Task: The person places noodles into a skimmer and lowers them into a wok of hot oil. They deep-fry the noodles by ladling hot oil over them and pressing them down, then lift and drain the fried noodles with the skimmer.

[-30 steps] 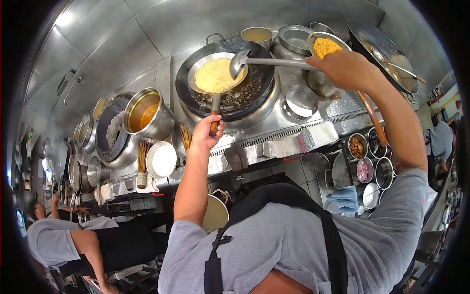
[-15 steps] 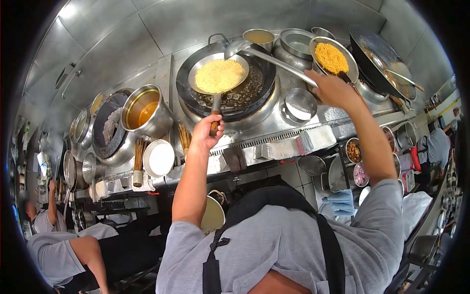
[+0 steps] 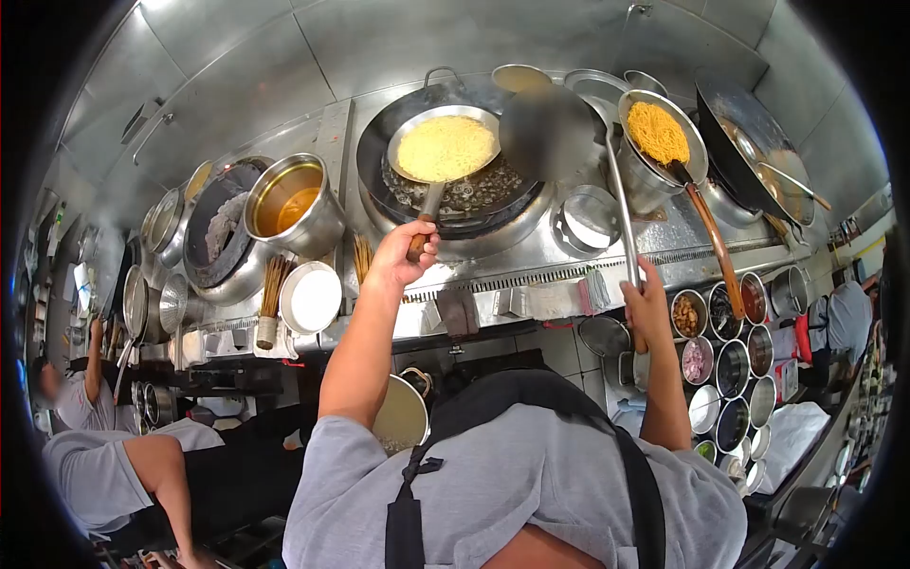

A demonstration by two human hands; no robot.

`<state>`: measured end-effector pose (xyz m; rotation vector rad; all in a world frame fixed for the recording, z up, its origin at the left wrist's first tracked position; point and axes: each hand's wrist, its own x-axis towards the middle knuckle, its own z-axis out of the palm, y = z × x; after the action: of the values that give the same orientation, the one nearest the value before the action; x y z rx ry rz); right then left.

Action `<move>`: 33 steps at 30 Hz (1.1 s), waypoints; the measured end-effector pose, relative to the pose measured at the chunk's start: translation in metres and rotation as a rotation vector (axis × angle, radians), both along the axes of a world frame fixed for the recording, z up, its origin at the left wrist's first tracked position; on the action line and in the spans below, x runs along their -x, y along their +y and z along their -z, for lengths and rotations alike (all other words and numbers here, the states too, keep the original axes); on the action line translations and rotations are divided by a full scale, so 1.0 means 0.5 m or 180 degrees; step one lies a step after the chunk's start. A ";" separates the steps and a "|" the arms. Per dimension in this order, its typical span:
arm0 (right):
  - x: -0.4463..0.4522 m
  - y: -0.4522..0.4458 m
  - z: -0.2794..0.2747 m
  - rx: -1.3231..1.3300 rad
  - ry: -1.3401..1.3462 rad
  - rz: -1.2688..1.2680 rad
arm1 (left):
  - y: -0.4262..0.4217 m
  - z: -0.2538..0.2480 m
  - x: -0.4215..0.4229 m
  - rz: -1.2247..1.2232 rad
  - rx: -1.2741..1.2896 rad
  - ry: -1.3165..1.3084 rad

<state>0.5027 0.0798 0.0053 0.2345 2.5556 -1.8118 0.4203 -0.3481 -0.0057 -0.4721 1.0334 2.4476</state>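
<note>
My left hand [image 3: 405,252] is wrapped round the wooden handle of a strainer [image 3: 432,199]. Pale yellow food [image 3: 445,147] fills the strainer, which sits over bubbling oil in a large black wok [image 3: 379,109]. My right hand [image 3: 648,302] grips the long handle of a metal ladle [image 3: 621,190] near its wooden end. A dark blurred patch over the wok's right side hides part of the scene there. To the right, orange noodles [image 3: 658,133] lie in a second strainer [image 3: 696,156] with a long wooden handle, resting over a metal pot.
A pot of amber liquid [image 3: 308,178] and a white bowl [image 3: 311,297] stand left of the wok. Another wok [image 3: 735,156] is at the far right. Several ingredient tins [image 3: 733,368] are by my right arm. Two people [image 3: 95,465] are at the left, another person [image 3: 846,318] at the far right.
My right hand has moved down toward my body, and the ladle's handle has swung from slanting across the stove to nearly upright in view. My left hand keeps its hold on the strainer.
</note>
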 end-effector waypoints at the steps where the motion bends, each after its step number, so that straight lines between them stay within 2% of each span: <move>1: -0.013 0.009 0.011 0.0052 -0.0039 0.0016 | -0.008 0.004 0.000 0.0009 -0.0135 0.0003; 3: -0.040 0.021 0.029 0.0153 -0.0128 0.0084 | -0.011 0.008 0.000 0.0063 -0.0408 -0.0002; 9: -0.106 0.051 0.083 -0.0147 -0.0397 0.0282 | 0.034 -0.001 0.001 -0.0148 0.0524 -0.0094; 12: -0.133 0.065 0.100 -0.0338 -0.0460 0.0282 | 0.008 0.000 0.002 0.0043 0.0110 0.0000; 15: -0.149 0.063 0.100 -0.0918 -0.0349 0.0271 | 0.008 0.004 0.002 0.0027 0.0125 0.0002; 20: -0.175 0.065 0.111 -0.1199 -0.0478 0.0202 | 0.012 0.005 0.006 0.0149 0.0154 -0.0019; 24: -0.179 0.073 0.118 -0.2261 -0.0835 -0.0035 | 0.014 -0.010 0.004 0.0166 0.0326 -0.0101; 30: -0.178 0.113 0.136 -0.2057 -0.0493 -0.0208 | 0.017 -0.032 -0.001 0.0161 0.1038 -0.0256; 33: -0.165 0.145 0.145 -0.0452 -0.1201 -0.0164 | 0.025 -0.046 -0.009 0.0135 0.1587 -0.0268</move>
<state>0.5855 0.1525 -0.0673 0.4577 2.3951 -1.4086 0.4246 -0.3358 0.0172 -0.6927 1.6011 2.0987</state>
